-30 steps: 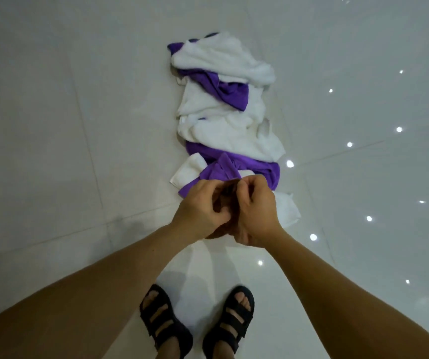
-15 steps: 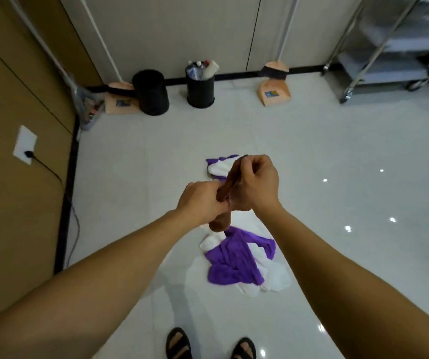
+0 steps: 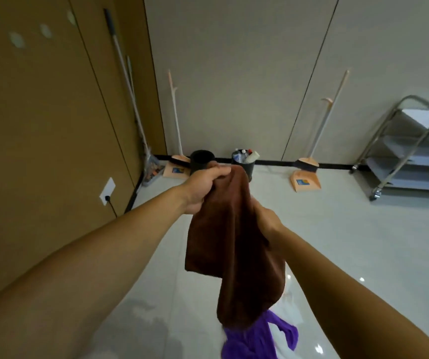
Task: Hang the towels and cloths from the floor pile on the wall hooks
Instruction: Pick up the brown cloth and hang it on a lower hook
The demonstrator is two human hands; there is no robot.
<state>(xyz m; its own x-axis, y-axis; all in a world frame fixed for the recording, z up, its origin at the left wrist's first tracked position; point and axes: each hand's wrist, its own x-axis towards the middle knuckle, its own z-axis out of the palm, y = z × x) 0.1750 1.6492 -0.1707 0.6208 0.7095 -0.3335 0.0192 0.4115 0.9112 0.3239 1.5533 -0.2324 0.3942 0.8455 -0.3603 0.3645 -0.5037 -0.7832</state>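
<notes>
A brown cloth (image 3: 231, 255) hangs in front of me, held up at chest height. My left hand (image 3: 203, 187) grips its top corner in a closed fist. My right hand (image 3: 268, 224) is lower and mostly hidden behind the cloth, holding its right edge. Below the cloth, part of the floor pile shows: a purple cloth (image 3: 255, 338) and a bit of white towel (image 3: 283, 304). Round pale wall hooks (image 3: 16, 38) sit high on the brown wall at the left.
Two black bins (image 3: 201, 161) (image 3: 244, 161) stand against the far wall, with peach dustpans and brooms (image 3: 304, 178) beside them. A mop (image 3: 141, 130) leans in the left corner. A metal trolley (image 3: 410, 156) stands at the right. A wall socket (image 3: 107, 191) has a cable.
The view has risen from the floor pile to the far wall. Both hands lifted the brown cloth from the pile and spread apart, so it now hangs open between them.
</notes>
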